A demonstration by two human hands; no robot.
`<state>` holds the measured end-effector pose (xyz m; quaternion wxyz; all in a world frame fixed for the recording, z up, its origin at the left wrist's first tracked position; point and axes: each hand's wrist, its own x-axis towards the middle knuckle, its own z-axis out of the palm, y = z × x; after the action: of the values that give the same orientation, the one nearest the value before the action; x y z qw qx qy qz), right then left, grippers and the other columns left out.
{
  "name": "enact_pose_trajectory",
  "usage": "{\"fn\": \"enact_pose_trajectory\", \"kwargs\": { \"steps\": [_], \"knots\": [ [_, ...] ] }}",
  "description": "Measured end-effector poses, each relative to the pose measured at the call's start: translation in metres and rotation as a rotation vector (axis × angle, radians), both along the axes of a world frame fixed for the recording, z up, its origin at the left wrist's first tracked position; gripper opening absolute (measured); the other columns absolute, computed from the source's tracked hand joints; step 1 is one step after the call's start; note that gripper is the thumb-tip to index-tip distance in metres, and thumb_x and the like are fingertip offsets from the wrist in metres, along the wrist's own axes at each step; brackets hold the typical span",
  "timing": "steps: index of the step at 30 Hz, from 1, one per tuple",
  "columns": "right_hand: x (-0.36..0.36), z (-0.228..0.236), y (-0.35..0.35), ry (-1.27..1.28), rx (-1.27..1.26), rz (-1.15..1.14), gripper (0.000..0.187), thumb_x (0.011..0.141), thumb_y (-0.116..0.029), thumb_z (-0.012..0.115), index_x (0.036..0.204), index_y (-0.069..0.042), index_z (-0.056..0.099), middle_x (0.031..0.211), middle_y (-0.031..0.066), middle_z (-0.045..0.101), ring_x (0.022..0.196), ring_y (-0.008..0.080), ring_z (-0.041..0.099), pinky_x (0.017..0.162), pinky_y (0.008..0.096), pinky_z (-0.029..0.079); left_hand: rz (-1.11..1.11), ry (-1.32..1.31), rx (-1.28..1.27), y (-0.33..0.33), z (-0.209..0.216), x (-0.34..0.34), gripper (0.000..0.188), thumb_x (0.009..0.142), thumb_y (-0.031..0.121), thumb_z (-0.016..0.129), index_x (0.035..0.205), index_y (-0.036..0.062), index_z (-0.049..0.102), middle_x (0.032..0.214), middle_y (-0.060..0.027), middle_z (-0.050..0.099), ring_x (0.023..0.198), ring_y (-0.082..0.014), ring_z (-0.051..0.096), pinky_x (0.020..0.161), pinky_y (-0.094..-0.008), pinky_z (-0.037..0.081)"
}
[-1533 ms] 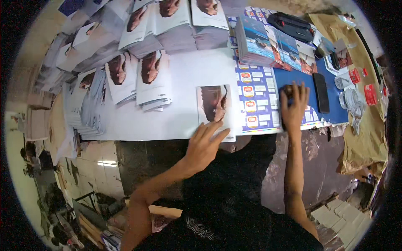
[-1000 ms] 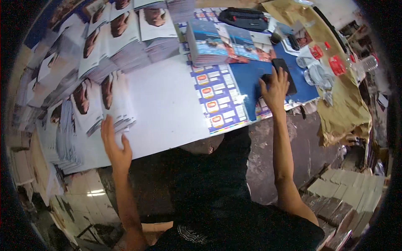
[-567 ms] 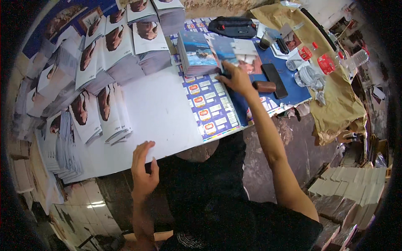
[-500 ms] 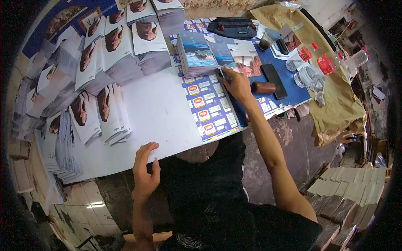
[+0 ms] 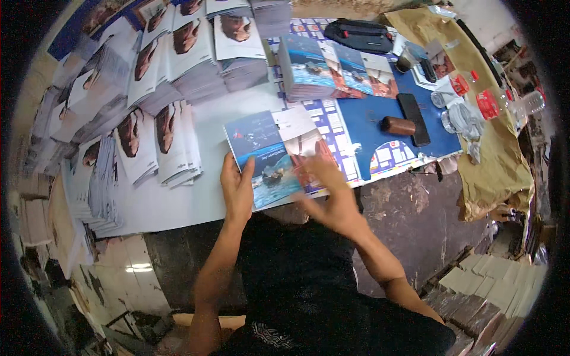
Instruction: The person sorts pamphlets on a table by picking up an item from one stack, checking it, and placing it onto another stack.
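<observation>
"Where's the blue-and-red printed sheet (image 5: pixel 267 142)?"

"Right in front of the person, its near corner about at the edge of the white tabletop (image 5: pixel 190 204). I can't tell if it rests there or is held just above."

"And the hands?"

"The left hand (image 5: pixel 237 193) pinches the sheet's left side, thumb on the print. The right hand (image 5: pixel 335 204) is blurred over the red half, fingers spread — whether it touches, I can't tell."

"What could go wrong?"

"A crooked crease, I'd say, if the right hand presses while the sheet lies askew. A loose left pinch might let it swivel, and so near the edge it could slip off."

"Anything around it to worry about?"

"Just beyond, a stack of similar prints (image 5: pixel 309 71) stands on purple patterned paper (image 5: pixel 335 124); a careless elbow could spread it. To the right, a brown case (image 5: pixel 398 126) touches a black phone (image 5: pixel 409 105)."

"Further out?"

"White booklets (image 5: pixel 133 142) in leaning piles at the left — a knock might slide them. Plastic bottles (image 5: pixel 488 105) lie far right, by crumpled brown paper (image 5: pixel 493 184)."
</observation>
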<state>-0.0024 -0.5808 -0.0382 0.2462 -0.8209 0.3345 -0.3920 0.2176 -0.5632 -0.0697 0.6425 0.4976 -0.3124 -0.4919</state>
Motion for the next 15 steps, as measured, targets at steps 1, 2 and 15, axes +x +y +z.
{"fn": "enact_pose_trajectory", "kwargs": {
  "steps": [1, 2, 15],
  "knots": [
    [-0.003, 0.0, -0.002, -0.078, 0.139, -0.172, 0.07, 0.08, -0.015, 0.083, 0.14, 0.003, 0.051, 0.133, 0.0224, 0.06, 0.126, 0.0322, 0.057, 0.104, 0.0403, 0.046, 0.037, -0.03, -0.02, 0.007, 0.002, 0.002, 0.03, 0.101, 0.006, 0.06, 0.128, -0.0026, 0.05, 0.13, -0.0131, 0.058, 0.12, -0.0152, 0.053, 0.103, -0.0319, 0.042],
    [-0.013, -0.002, -0.01, -0.062, 0.313, -0.309, 0.07, 0.086, -0.021, 0.079, 0.143, 0.003, 0.047, 0.134, 0.0221, 0.06, 0.126, 0.0305, 0.056, 0.105, 0.0399, 0.045, 0.057, -0.071, -0.061, 0.015, 0.007, 0.004, 0.032, 0.1, 0.003, 0.058, 0.131, -0.004, 0.05, 0.128, -0.0125, 0.059, 0.12, -0.0148, 0.053, 0.104, -0.0323, 0.041],
    [-0.01, -0.042, -0.043, -0.757, 1.377, 0.268, 0.066, 0.107, -0.054, 0.034, 0.139, -0.001, 0.056, 0.132, 0.0145, 0.061, 0.12, 0.0223, 0.057, 0.102, 0.0355, 0.043, -0.005, 0.041, 0.328, 0.066, 0.03, 0.027, 0.072, 0.099, 0.018, 0.056, 0.156, -0.0032, 0.019, 0.152, -0.0263, 0.042, 0.139, -0.0327, 0.045, 0.116, -0.0464, 0.034]
  ]
}}
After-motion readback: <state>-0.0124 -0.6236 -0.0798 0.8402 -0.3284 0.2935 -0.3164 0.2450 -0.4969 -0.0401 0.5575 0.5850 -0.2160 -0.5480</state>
